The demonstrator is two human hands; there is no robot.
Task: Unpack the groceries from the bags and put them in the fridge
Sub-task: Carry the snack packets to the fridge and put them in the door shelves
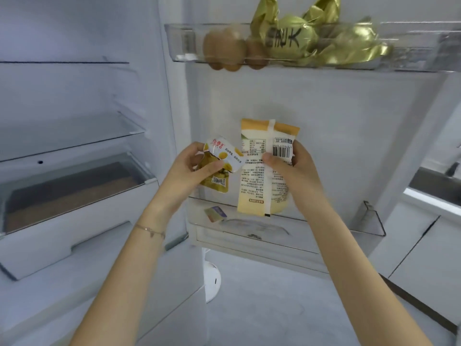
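Pouches [225,153], left hand [192,167]; packet [259,181], right hand [295,166]

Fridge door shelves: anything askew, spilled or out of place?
No spill visible. A small blue-and-beige sachet lies tilted in the clear lower door shelf; crinkled gold foil wrappers poke above the clear upper door bin rim beside brown eggs.

A tall yellow packet [252,186] is held upright above the door shelf [249,237]. Two small packets [224,156] are held beside it.
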